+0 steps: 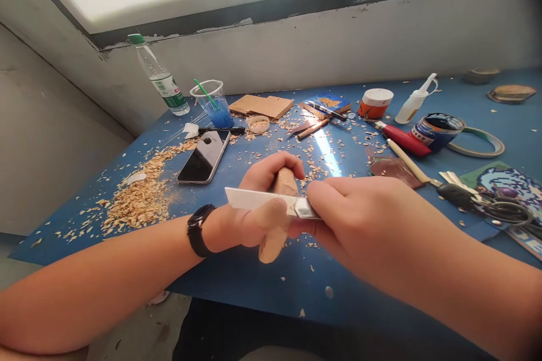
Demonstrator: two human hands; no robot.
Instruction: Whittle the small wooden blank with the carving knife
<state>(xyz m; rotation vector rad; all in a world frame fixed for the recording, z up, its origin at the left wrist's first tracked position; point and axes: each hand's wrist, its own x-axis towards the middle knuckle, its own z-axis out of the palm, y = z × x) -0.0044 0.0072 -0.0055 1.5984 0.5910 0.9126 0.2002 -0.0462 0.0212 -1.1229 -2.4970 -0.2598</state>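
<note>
- Pale wood: one short carved piece (283, 192) stands roughly upright above the near part of the blue desk (237, 276), its rounded lower end poking out below the fist.
- The left hand (258, 203) is clenched around that wood piece, thumb pressed against the blade's side; a black watch (199, 229) sits on the wrist.
- The right hand (351, 217) grips one white utility knife (271, 202) by its handle end, the blade lying flat across the wood (pointing to the left).
- Wood shavings (139, 194) lie in one large heap at the left of the desk, with loose chips scattered across the middle.
- One black phone (204, 157) lies face up just beyond the left hand, beside the heap.
- One clear cup (213, 104) with blue liquid and a green straw, and one plastic water bottle (161, 76), stand at the far left.
- A small stack of flat wood boards (262, 106) lies behind the cup; one tape roll (258, 123) sits near it.
- Right side: one orange jar with a white lid (375, 103), one white glue bottle (414, 101), one open paint tin (436, 131), one red-handled tool (402, 140), one wooden-handled brush (409, 162), scissors (499, 208).
- The two forearms cover the near edge of the desk; nothing lies between the hands and the phone but chips.
</note>
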